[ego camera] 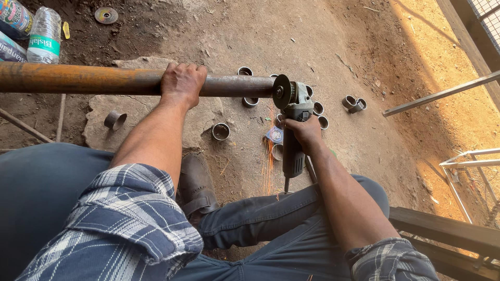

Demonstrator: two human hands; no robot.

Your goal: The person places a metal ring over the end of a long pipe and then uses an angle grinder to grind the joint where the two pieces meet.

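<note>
A person sits on dirt ground, left hand (182, 83) wrapped over a long rusty steel pipe (104, 80) lying level across the knees. The right hand (304, 132) is clenched around an angle grinder (292, 130), its disc meeting the pipe's end, orange sparks (269, 156) falling. Short cut pipe rings (221, 131) lie scattered just beyond
</note>
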